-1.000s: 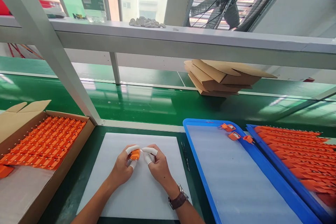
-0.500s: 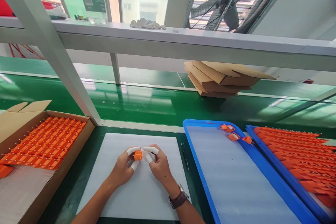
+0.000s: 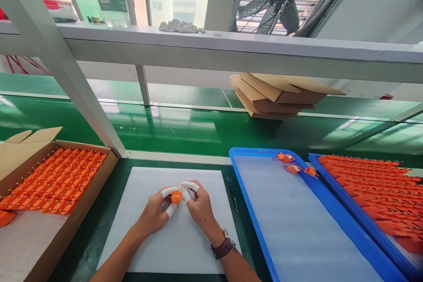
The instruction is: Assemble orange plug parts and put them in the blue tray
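Note:
Between my hands, above a white sheet, is a small orange part. My left hand grips it from the left between thumb and index finger, both in white finger covers. My right hand is pinched at the part's right side, its covered fingertips close together; whether they hold anything small is too hard to make out. A watch with a dark strap is on the right wrist. Dark tweezers lie just right of the sheet.
At left stands a cardboard box with rows of orange parts. On the right, a blue tray bears a few orange parts, beside a second blue tray full of them. A metal frame rises behind the sheet.
The orange part and my left fingertips have shifted slightly right, closer to my right fingertips. The whole view has moved a little.

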Available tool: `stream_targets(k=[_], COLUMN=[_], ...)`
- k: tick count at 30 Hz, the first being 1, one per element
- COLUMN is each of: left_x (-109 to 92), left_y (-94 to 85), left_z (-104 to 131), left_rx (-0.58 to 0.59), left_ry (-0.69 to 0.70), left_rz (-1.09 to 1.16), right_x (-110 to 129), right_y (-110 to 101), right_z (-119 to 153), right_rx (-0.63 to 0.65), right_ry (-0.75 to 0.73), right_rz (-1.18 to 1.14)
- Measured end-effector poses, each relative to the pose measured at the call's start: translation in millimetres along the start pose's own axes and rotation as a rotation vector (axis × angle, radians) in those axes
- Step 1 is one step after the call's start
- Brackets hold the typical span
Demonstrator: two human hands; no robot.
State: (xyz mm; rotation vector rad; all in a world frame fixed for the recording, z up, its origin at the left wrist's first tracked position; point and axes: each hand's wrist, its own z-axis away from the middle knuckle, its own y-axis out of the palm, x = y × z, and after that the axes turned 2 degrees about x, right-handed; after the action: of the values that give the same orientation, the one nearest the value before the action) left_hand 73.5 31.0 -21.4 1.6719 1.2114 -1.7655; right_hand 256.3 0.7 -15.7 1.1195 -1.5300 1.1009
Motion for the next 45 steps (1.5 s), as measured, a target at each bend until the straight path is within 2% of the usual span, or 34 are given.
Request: stream_targets(k=[2, 5, 13, 17, 23, 32, 35, 40, 45], left_x=[1.3, 2.8, 3.6, 2.6, 5.4, -0.3, -1.5, -2.8, 0.3], left_y=[0.8, 0.6, 1.1, 1.6, 2.2, 1.1, 1.8, 3.6, 3.9], left_z=[0.0, 0.1, 0.9, 0.0, 0.1, 0.9, 1.1, 2.8, 2.0], left_rx=[-0.011, -0.011, -0.037, -0.038, -0.048, -0.016, 0.007, 0.024, 0.005], left_ry=[-0.039, -0.078, -0.077, -0.051, -0.028, 0.052, 0.070, 0.012, -0.023], left_rz=[0.028, 0.082, 0.095, 0.059, 0.024, -0.042, -0.053, -0.083, -0.049], right_x=[-0.6, -0.6, -6.1, -1.5, 5.4, 0.8, 1.3, -4.0, -9.6], right_y=[-0.3, -3.2, -4.4, -3.7, -6.1, -5.3, -3.2, -5.9, -13.7], right_z=[-0.9, -1.5, -0.2, -0.2, 2.8, 0.4, 0.6, -2.2, -5.4], right_rx=[-0.083, -0.112, -0.041, 0.030, 0.175, 0.173, 0.124, -0.065, -0.110], right_ry=[-0.003, 0.006, 0.063, 0.060, -0.009, 0.058, 0.037, 0.043, 0.083], right_rz=[0.012, 0.013, -0.092, -0.116, -0.014, -0.012, -0.010, -0.022, -0.036])
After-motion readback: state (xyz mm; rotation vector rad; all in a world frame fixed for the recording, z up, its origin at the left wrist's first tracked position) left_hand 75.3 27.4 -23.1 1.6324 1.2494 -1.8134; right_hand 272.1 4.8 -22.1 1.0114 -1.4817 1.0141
